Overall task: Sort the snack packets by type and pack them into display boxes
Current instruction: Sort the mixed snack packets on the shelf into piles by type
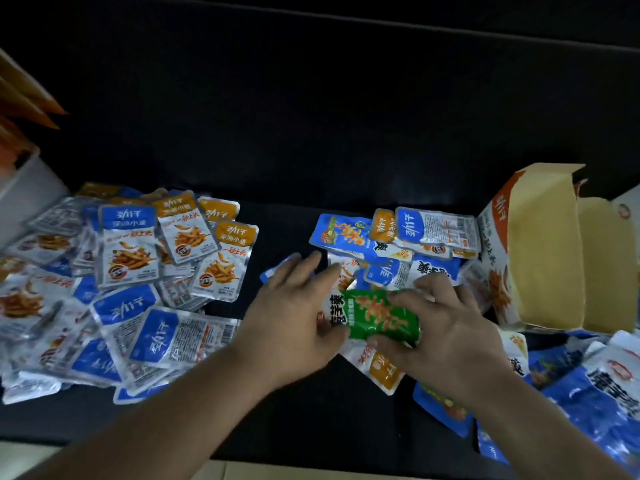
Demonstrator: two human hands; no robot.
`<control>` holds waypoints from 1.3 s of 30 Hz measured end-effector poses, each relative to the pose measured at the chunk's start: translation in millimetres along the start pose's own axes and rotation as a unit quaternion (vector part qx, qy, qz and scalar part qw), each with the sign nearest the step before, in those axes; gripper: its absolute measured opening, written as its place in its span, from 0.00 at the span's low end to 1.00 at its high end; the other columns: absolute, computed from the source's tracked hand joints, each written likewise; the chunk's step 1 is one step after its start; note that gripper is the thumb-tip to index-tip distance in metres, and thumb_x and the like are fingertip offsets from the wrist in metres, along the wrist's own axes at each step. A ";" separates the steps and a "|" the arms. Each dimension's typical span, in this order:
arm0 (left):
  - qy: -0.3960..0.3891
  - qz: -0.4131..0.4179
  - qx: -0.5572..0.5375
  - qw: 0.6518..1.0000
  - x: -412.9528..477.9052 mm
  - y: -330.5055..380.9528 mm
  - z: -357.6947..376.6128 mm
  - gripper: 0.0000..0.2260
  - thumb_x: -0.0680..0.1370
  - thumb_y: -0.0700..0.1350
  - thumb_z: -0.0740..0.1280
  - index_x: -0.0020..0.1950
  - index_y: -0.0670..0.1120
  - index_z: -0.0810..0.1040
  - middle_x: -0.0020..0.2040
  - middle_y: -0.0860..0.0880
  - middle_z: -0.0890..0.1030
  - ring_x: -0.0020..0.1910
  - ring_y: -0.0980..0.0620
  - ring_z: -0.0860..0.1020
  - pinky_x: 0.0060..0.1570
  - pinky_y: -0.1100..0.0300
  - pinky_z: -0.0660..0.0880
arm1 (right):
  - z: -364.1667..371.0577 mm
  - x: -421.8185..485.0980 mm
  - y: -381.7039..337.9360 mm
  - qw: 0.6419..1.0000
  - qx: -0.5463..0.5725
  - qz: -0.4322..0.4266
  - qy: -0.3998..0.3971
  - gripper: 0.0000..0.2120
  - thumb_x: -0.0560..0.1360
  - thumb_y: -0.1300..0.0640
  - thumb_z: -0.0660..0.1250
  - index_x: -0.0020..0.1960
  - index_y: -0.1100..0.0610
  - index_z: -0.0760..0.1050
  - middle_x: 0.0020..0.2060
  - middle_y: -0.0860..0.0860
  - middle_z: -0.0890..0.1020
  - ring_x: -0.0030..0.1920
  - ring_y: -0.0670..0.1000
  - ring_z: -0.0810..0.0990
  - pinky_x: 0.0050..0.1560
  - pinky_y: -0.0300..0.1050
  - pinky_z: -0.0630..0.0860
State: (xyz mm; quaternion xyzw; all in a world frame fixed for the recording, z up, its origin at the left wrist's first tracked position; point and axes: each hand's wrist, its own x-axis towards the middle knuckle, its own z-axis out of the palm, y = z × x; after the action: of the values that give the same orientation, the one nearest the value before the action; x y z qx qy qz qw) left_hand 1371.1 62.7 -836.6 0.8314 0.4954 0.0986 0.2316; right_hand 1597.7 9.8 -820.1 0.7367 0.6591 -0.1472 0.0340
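A green snack packet (pixel 377 315) lies at the centre, on top of a small mixed heap of blue and orange packets (pixel 408 237). My right hand (pixel 440 327) grips the green packet's right end, thumb below and fingers curled over its top edge. My left hand (pixel 294 306) lies beside its left end, fingers stretched forward over the dark surface, thumb touching the packet. A wide pile of blue-topped and orange-topped fish snack packets (pixel 131 271) covers the left side. An opened orange-and-white display box (pixel 540 251) stands at the right, its inside bare cardboard.
More blue packets (pixel 595 386) lie heaped at the lower right. A white container (pixel 24 188) with orange flaps stands at the far left. The dark surface (pixel 311 133) stretches behind the piles. A pale edge (pixel 242 471) runs along the near side.
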 end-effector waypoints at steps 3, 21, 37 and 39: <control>-0.071 0.007 0.040 0.997 13.3 0.0 7.4 0.39 0.75 0.66 0.71 0.82 0.57 0.61 0.84 0.52 0.56 0.84 0.46 0.45 0.82 0.45 0.48 | 7.9 -0.5 4.2 0.998 0.032 -0.011 0.053 0.34 0.63 0.20 0.56 0.60 0.36 0.76 0.62 0.43 0.70 0.63 0.56 0.70 0.41 0.54 0.81; 0.052 -0.166 -0.211 0.962 -25.0 26.7 1.4 0.14 0.77 0.49 0.75 0.61 0.60 0.78 0.40 0.59 0.84 0.38 0.60 0.82 0.32 0.67 0.74 | 7.7 -29.9 31.2 0.922 0.356 0.120 0.097 0.15 0.78 0.53 0.72 0.64 0.43 0.79 0.57 0.42 0.80 0.50 0.40 0.81 0.47 0.36 0.78; -0.018 -0.272 -0.342 0.899 -89.7 93.2 18.0 0.11 0.71 0.43 0.80 0.43 0.46 0.79 0.31 0.55 0.84 0.31 0.60 0.81 0.35 0.72 0.72 | 1.4 -82.9 71.1 0.967 0.167 0.134 0.138 0.23 0.70 0.51 0.80 0.63 0.51 0.81 0.57 0.48 0.81 0.55 0.54 0.83 0.48 0.53 0.82; -0.026 -0.266 -0.348 0.898 -88.2 100.8 23.1 0.11 0.71 0.43 0.80 0.44 0.47 0.79 0.32 0.55 0.85 0.29 0.61 0.80 0.35 0.72 0.72 | 0.7 -95.0 79.8 0.963 0.158 0.194 0.095 0.21 0.71 0.45 0.77 0.61 0.49 0.80 0.50 0.48 0.81 0.48 0.53 0.82 0.44 0.50 0.79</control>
State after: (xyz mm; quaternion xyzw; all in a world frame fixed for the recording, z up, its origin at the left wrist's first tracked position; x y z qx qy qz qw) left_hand 1415.4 -61.2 -802.3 0.5368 0.6262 0.1782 0.5366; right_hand 1667.5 -91.9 -807.4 0.8573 0.4716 -0.1691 -0.1181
